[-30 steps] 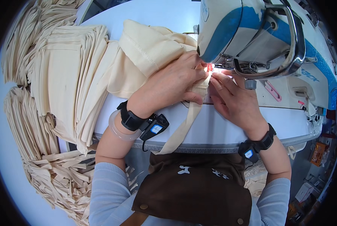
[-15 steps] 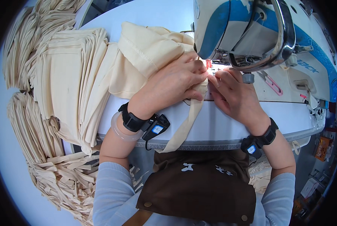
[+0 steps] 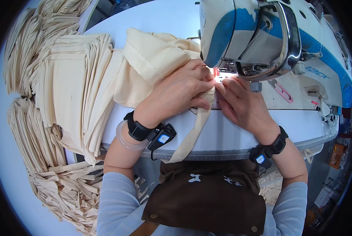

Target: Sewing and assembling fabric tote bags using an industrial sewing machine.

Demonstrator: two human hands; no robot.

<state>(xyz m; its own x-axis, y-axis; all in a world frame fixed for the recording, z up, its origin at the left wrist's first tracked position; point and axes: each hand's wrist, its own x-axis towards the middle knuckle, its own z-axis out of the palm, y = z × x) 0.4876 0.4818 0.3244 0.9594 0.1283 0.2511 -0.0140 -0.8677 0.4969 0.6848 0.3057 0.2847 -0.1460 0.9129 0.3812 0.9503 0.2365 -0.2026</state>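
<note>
My left hand [image 3: 180, 88] is closed on a cream cloth strap [image 3: 192, 135] just in front of the lit needle area of a white and blue sewing machine [image 3: 222, 37]. The strap's free end trails toward me over the table's front edge. A folded, seamed piece of cream cloth [image 3: 154, 59] bunches behind that hand, to its left. Close by on the right, my right hand [image 3: 244, 100] has its fingers curled in at the needle area, fingertips almost meeting the left ones. What those fingers pinch is too small to make out. A red part [image 3: 216, 72] shows beside the needle.
A thick stack of cream cloth pieces [image 3: 64, 82] lies to the left, with bundled cloth [image 3: 26, 129] and a heap of loose strips [image 3: 71, 196] beyond it. Pink-handled thread snips [image 3: 283, 93] rest right of the needle. A ruled strip [image 3: 223, 154] lines the table's near edge.
The whole view has shifted slightly, so the machine and table sit a little lower and further left. Both hands keep nearly the same hold and place at the needle.
</note>
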